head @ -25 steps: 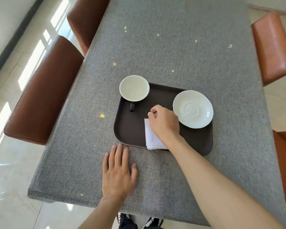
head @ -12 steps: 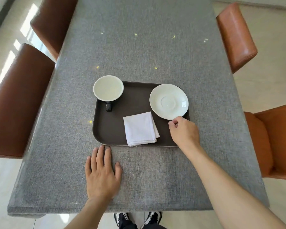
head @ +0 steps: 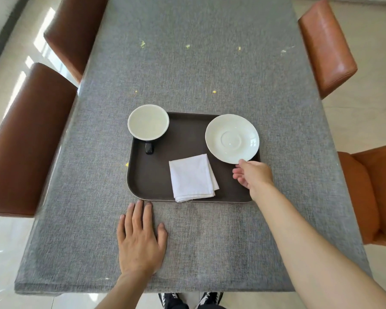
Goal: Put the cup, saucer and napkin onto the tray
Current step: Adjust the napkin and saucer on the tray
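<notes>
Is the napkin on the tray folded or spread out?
Folded. The napkin lies as a compact square on the tray, with layered edges showing along its right side.

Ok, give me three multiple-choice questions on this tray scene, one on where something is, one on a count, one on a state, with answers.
1. Where on the tray does the napkin lie?
A. near edge
B. far left corner
C. under the cup

2. How many brown chairs show?
A. two
B. four
C. six

3. What is the left hand doing?
A. lifting the cup
B. resting flat on the table
C. folding the napkin

Answers: 1 A, the napkin reaches the tray's near rim. 2 B, two chairs stand on each side. 3 B, its palm is down with fingers spread, while the right hand touches the saucer rim.
</notes>
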